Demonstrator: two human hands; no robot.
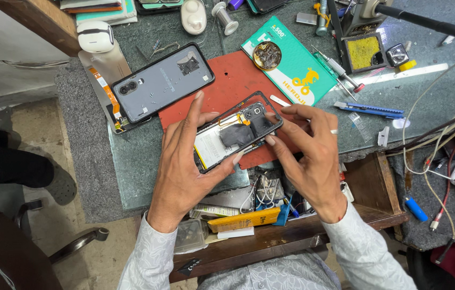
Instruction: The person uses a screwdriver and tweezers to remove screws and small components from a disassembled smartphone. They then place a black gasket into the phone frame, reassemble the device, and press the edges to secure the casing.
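Both hands work on an opened phone (236, 135) lying on a red mat (227, 80) on the bench (136, 156). The left hand (184, 161) cups the phone's lower end, index finger stretched up along its far edge and thumb pressed against its near edge. The right hand (305, 147) pinches the camera end, thumb and forefinger closed on the frame corner (whether they grip a small part there I cannot tell). The phone's back is already off: a grey back cover (163, 83) with its camera opening lies apart to the upper left, partly off the mat, so the battery, a black shield and an orange flex strip show bare. Judging by that, the opening step is done and the work inside is under way, with the boards seemingly in place. A blue cutter (370, 110), a screwdriver (337, 67) and a tin of flux (266, 55) lie untouched nearby, and the open drawer (270, 236) below is crowded with tools.
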